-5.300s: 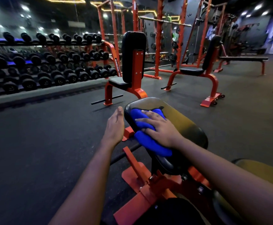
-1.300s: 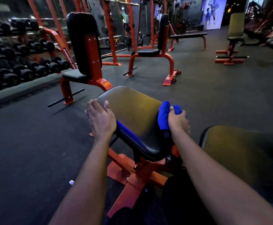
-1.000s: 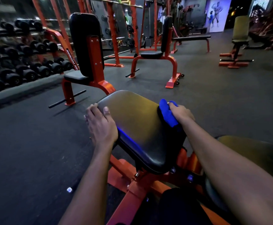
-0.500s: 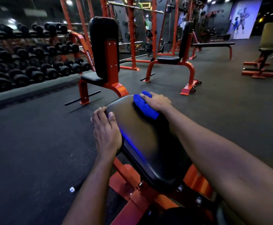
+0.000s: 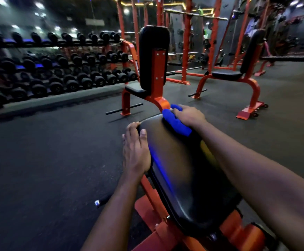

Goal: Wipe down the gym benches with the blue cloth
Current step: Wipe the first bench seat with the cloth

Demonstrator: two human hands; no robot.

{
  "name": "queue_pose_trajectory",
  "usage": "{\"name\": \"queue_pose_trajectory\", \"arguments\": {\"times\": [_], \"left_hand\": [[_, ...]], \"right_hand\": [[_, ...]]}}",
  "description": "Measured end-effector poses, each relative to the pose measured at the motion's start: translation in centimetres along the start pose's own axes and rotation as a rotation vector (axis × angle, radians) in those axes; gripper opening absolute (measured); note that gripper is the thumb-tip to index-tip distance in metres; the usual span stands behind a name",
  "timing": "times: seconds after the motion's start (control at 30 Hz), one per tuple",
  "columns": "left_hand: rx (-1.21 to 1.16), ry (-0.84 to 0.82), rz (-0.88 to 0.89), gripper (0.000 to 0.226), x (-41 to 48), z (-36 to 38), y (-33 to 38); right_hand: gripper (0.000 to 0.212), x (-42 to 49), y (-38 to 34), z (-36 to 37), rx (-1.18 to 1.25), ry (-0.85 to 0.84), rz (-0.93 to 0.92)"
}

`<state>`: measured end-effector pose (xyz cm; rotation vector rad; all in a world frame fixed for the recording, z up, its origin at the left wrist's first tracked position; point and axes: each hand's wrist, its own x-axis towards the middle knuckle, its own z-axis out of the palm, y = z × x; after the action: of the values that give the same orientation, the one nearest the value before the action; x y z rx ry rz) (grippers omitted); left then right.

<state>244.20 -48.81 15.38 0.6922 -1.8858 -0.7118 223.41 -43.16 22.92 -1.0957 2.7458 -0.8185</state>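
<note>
Dumbbell rack [image 5: 57,69] off to my left, black bench pad [image 5: 183,174] right in front of me. My left hand [image 5: 135,151] lies flat on the pad's left edge, fingers straight, gripping nothing. My right hand [image 5: 188,115] curls over the bunched cloth [image 5: 176,125], pressing it onto the pad's far end.

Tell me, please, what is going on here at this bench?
A person is wiping a black bench pad in a gym. The right hand holds the blue cloth bunched against the pad's far end. The left hand rests on the pad's left edge. Beyond it stands another orange-framed bench, with a dumbbell rack off to the left.
</note>
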Motion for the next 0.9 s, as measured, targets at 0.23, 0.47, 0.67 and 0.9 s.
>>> {"name": "queue_pose_trajectory", "arguments": {"times": [0.23,0.47,0.67,0.9], "left_hand": [[-0.037,-0.019,-0.200,0.052,-0.9,-0.7,1.2],[-0.097,0.103,-0.128,0.054,-2.2,-4.3,1.3],[-0.081,0.155,-0.090,0.044,-2.2,-7.0,0.8],[-0.003,0.281,0.067,0.043,-0.1,-6.1,5.2]], "right_hand": [[0.044,-1.2,-4.9,1.3,-0.152,-0.050,-0.469],[0.056,-0.2,-7.3,1.1,-0.270,-0.063,-0.281],[0.048,-4.2,-9.1,3.3,-0.305,0.024,-0.519],[0.041,-8.9,-7.2,2.5,0.512,-0.219,-0.698]]}}
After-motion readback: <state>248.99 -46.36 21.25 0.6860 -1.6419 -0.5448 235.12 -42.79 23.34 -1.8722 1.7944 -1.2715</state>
